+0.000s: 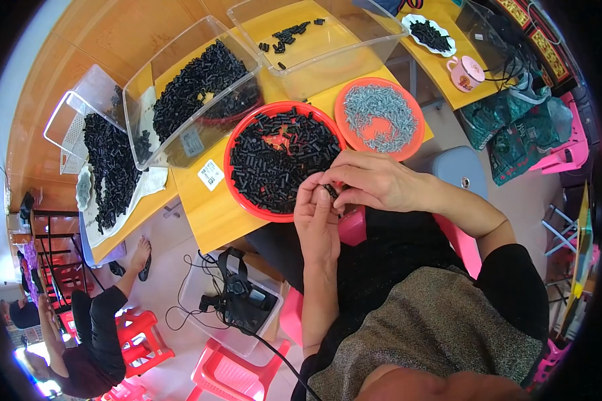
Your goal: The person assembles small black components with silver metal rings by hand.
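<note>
Left hand (319,217) and right hand (381,182) together on one black piece (330,192)

They pinch it between them, its long axis, from where I stand, seemingly slanting far-left to near-right. Just past the left hand sits a red basin (261,212) of black parts (274,177); past the right, an orange plate (379,125) of screws (366,101).

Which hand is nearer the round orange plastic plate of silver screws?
Right: your right hand is by the near edge of the plate; your left hand is farther away, closer to you and leftward.
</note>
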Action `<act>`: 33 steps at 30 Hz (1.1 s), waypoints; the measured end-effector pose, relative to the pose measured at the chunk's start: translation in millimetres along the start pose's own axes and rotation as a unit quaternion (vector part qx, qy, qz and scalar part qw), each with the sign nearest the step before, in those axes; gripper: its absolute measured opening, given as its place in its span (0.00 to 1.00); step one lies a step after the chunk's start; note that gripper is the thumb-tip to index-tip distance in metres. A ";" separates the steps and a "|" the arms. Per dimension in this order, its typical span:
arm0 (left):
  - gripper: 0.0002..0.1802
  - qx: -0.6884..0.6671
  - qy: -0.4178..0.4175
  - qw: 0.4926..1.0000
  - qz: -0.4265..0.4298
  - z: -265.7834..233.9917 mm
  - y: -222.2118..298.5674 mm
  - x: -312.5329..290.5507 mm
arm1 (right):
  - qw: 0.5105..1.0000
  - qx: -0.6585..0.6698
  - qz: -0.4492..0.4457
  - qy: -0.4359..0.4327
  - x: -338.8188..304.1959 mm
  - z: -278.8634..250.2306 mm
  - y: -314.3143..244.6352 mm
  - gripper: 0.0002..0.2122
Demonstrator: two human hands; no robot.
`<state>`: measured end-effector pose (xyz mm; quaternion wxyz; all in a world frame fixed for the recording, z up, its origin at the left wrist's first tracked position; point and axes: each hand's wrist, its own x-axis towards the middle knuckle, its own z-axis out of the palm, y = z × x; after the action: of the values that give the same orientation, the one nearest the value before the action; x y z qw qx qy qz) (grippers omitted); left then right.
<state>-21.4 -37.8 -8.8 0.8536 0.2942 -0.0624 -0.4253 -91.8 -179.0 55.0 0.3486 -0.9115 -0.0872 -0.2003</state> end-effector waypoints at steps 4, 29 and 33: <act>0.08 0.036 0.026 0.998 -0.051 3.1 1.7 -2.6 | 1.000 0.009 0.025 0.004 -7.0 1.5 3.1 0.16; 0.17 0.221 -0.083 0.971 -0.048 2.5 3.1 -6.1 | 0.963 -0.173 -0.060 -0.199 8.6 -20.1 9.8 0.17; 0.23 0.204 -0.100 0.974 -0.016 3.2 -2.0 -4.9 | 0.973 -0.146 -0.060 -0.171 4.1 -10.2 16.0 0.15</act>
<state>-27.1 -36.5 -6.6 0.7582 0.4193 -0.2284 -0.4440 -86.4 -197.7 54.0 0.1795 -0.9663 -0.1694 -0.0728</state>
